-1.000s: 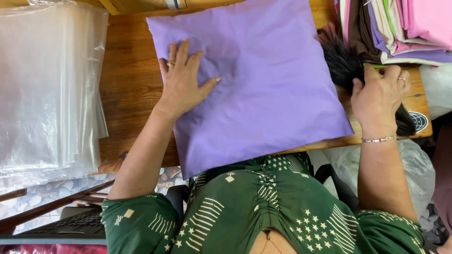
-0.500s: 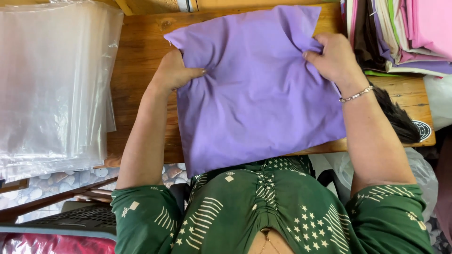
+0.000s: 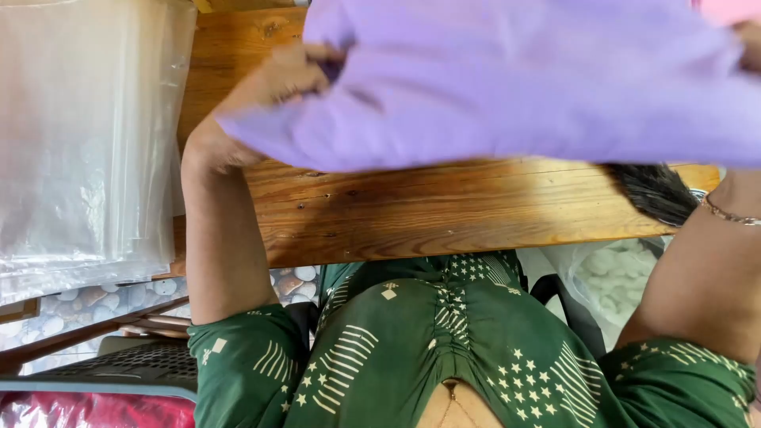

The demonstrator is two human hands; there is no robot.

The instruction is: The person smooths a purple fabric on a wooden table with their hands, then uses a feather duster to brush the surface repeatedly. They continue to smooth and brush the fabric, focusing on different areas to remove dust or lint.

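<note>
A folded purple cloth (image 3: 523,87) hangs lifted above the wooden table (image 3: 428,214), blurred by motion. My left hand (image 3: 293,75) grips its left edge near the top of the view. My right hand (image 3: 749,40) holds the cloth's right edge at the frame's far right; only a small part of that hand shows. A thin bracelet (image 3: 725,212) sits on my right wrist. The cloth hides most of the table's far side.
A thick stack of clear plastic bags (image 3: 83,135) covers the left of the table. A dark bristly object (image 3: 654,190) lies at the table's right edge. Pebbled floor (image 3: 87,297) and a dark plastic crate (image 3: 135,364) show below left.
The purple cloth lay flat on the table a second ago. Both hands took its far corners and raised it off the table toward me.
</note>
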